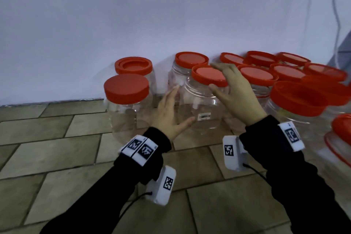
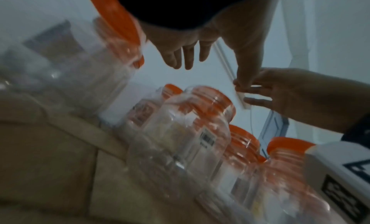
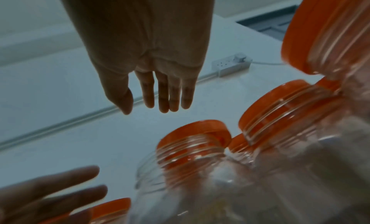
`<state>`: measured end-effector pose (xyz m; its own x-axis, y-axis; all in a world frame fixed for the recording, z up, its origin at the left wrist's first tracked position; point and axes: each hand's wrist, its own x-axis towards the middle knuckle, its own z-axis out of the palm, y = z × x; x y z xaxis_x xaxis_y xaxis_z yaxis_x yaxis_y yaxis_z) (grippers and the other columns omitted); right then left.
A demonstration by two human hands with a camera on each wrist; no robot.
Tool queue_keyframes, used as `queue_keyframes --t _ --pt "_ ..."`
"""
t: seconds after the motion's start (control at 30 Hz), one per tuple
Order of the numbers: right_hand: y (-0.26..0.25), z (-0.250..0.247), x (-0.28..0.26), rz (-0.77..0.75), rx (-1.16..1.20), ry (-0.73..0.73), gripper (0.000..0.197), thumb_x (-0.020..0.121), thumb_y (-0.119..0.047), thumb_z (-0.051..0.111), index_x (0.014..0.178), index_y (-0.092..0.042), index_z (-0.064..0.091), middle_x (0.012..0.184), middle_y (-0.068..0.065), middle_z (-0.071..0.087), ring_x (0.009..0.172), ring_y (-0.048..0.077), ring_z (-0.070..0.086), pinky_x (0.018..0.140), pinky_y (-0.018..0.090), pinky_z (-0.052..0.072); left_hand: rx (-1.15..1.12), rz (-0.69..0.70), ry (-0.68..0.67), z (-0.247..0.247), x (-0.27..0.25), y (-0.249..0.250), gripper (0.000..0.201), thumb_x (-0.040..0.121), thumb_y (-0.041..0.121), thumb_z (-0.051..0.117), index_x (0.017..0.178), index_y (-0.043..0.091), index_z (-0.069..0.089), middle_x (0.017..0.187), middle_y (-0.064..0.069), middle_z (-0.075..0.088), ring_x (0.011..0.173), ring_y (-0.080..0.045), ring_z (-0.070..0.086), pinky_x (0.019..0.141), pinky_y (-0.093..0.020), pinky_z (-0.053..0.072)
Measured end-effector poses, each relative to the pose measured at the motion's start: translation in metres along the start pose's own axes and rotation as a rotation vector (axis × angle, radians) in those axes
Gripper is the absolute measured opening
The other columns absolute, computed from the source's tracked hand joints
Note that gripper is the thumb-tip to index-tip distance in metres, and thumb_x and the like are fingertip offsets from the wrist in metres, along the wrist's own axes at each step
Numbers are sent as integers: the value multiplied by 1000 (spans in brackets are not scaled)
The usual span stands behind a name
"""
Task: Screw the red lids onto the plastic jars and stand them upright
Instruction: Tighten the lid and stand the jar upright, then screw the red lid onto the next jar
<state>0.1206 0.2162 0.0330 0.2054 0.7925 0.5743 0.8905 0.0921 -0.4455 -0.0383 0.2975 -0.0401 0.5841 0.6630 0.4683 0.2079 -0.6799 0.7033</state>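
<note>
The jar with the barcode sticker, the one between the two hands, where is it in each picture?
Head view: the jar with the barcode sticker stands at the centre, between both hands.
Left wrist view: centre, sticker facing the camera.
Right wrist view: probably the lidded jar at bottom centre, but no sticker shows.
Shared landmark: its red lid.

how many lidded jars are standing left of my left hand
2. The front jar stands on the tiles just left of the left hand. The back jar stands behind it by the wall. Nothing there seems hidden.
</note>
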Motion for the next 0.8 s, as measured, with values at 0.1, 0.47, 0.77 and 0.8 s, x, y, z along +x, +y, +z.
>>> queue_keyframes --t 0.1,0.47,0.77,0.8 --pt "21 1 5 67 -73 -35 51 89 -9 55 138 -8 39 143 10 39 133 21 35 100 13 18 -63 -195 -42 27 21 -3 110 66 45 75 143 20 0 152 -8 5 139 -23 11 113 -42 18" --pt "38 18 -3 53 -120 -39 46 82 -8 60 126 -6 49 128 14 48 118 30 46 101 42 38 -352 -297 103 66 44 -21 121 57 10 83 143 15 -2 151 -11 12 137 -21 20 111 -43 23" --pt "25 4 -19 11 -61 142 30 78 -14 68 106 -11 60 110 6 57 103 23 54 83 39 47 -420 -261 96 55 22 -18 118 55 14 81 144 19 3 139 8 24 124 -2 20 102 -25 23" --pt "22 1 -21 14 -22 192 29 79 -16 68 107 -11 60 110 4 58 102 20 55 82 36 47 -431 -254 93 53 18 -17 120 52 17 81 144 21 4 134 12 24 124 -1 21 102 -24 24"
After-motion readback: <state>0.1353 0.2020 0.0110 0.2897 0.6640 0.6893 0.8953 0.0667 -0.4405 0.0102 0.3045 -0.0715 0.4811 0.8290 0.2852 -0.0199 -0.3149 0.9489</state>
